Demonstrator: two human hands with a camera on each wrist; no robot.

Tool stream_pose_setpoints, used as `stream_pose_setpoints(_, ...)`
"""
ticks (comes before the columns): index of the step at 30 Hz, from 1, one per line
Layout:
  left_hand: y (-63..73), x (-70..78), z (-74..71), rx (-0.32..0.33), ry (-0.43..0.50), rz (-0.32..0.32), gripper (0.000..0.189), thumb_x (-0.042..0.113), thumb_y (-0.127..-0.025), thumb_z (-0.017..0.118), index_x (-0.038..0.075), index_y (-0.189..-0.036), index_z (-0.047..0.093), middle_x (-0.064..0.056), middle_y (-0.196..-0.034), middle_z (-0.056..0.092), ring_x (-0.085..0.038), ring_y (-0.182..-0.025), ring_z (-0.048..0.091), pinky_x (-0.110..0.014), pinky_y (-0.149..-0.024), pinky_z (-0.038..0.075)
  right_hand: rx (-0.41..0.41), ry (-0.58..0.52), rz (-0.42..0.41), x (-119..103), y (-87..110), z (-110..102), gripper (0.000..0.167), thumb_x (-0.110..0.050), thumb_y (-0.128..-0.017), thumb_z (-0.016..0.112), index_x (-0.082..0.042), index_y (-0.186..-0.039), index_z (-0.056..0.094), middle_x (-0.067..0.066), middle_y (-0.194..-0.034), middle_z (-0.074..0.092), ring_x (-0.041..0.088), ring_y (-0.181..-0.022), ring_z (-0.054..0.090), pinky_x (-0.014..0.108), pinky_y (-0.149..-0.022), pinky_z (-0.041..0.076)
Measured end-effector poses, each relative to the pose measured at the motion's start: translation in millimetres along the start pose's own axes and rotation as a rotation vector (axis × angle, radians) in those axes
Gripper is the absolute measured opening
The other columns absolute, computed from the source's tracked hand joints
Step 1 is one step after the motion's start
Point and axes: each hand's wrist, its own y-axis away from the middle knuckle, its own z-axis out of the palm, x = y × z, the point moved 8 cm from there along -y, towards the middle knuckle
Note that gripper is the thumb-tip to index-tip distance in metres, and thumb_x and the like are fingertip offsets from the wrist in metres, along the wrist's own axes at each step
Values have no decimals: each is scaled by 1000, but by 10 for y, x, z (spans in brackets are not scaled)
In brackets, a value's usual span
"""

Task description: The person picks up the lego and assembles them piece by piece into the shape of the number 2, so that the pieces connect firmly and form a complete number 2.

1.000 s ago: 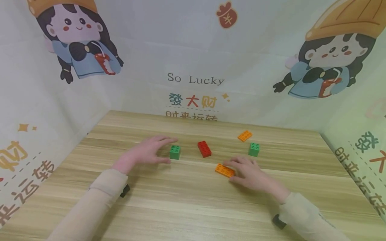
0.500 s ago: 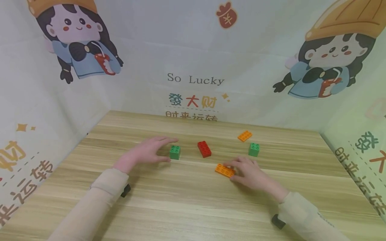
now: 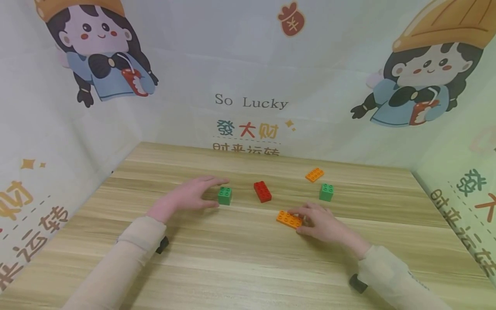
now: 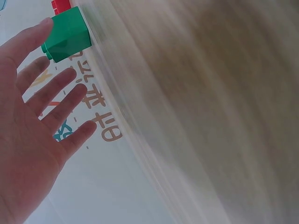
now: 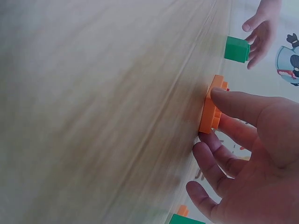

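Basically static versus a second ago: bricks haven't moved, your hands barely have. I'd read that as no progress yet; every brick sits on the counter [image 3: 232, 262]. Your left hand [image 3: 184, 196] has fingers spread, thumb and index either side of the green block [image 3: 224, 196], no grip. Your right hand [image 3: 319, 221] has thumb and index straddling one end of the orange brick [image 3: 286, 219], studs up; can't tell if they press on it. Head view gives you the red brick [image 3: 262, 192] between the hands and the right index at the orange brick's far edge. Right wrist view hides that fingertip, but shows the thumb across the near side. Left wrist view lacks the orange brick.
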Motion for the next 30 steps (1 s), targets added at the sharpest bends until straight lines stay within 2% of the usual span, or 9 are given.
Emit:
stream_pose_setpoints(11,-8,17,-11,1,3,0,71,35,-90,71,21,-151,39,-9,-154,44,-37,-141,43,-59,-114,37,-13,-47,15,42,-8,6,48,-22,-87,74,-13,-132,61,3,-113,64,20,-104,58,40,-87,42)
stream_pose_setpoints(17,-17,14,-12,3,16,1,70,33,-90,71,20,-151,40,-10,-154,44,-37,-141,43,-59,-114,37,-20,-97,23,90,-8,22,47,-22,-87,74,-12,-131,61,4,-111,63,17,-99,58,34,-83,50)
stream_pose_setpoints(30,-41,-21,0,4,59,3,68,28,-90,71,17,-150,41,-11,-153,45,-37,-139,46,-58,-113,38,-38,-136,45,71,-19,16,44,-21,-88,73,-11,-129,62,7,-110,64,12,-88,55,26,-75,47)
